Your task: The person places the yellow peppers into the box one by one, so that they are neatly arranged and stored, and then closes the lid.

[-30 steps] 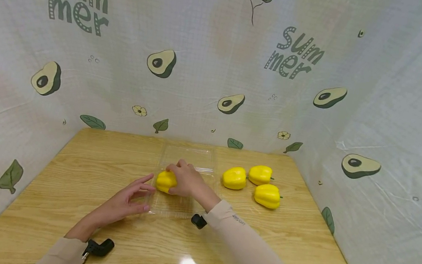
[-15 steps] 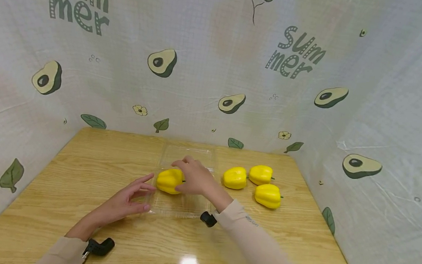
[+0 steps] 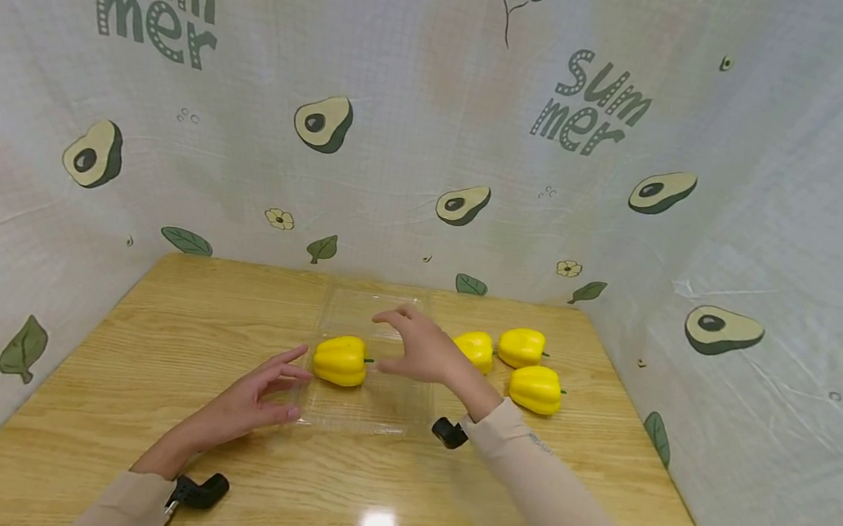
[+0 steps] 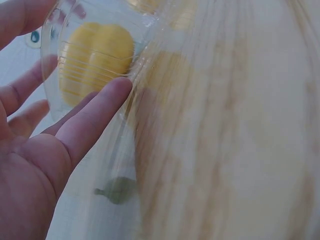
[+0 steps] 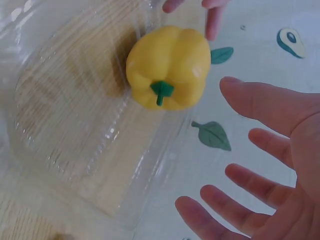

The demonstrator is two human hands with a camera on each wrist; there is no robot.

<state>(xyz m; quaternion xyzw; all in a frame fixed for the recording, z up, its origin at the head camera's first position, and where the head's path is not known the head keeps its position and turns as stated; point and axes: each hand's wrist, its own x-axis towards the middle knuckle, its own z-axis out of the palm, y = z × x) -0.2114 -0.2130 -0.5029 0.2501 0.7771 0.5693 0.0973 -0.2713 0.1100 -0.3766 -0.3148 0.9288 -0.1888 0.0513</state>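
One yellow bell pepper [image 3: 340, 361] with a green stem lies on its side in the left part of a clear plastic clamshell box [image 3: 381, 417], its lid [image 3: 368, 313] folded back. My left hand [image 3: 251, 405] is at the box's left side, fingers spread and thumb at the wall; the left wrist view shows the pepper [image 4: 97, 55] through the plastic beside the thumb. My right hand [image 3: 425, 351] hovers over the box's right part, holding nothing. In the right wrist view its fingers [image 5: 250, 187] are apart from the pepper [image 5: 167, 65], whose stem faces that camera.
Right of the box, three more yellow bell peppers lie on the wooden table [image 3: 237, 305]: one [image 3: 476, 351] partly behind my right hand, one [image 3: 522, 348] at the back, one [image 3: 535, 389] nearer. A printed cloth [image 3: 399, 86] hangs around the table's back and sides.
My right hand has let go of the pepper in the box and moved right, uncovering its stem. The left hand stays where it was.
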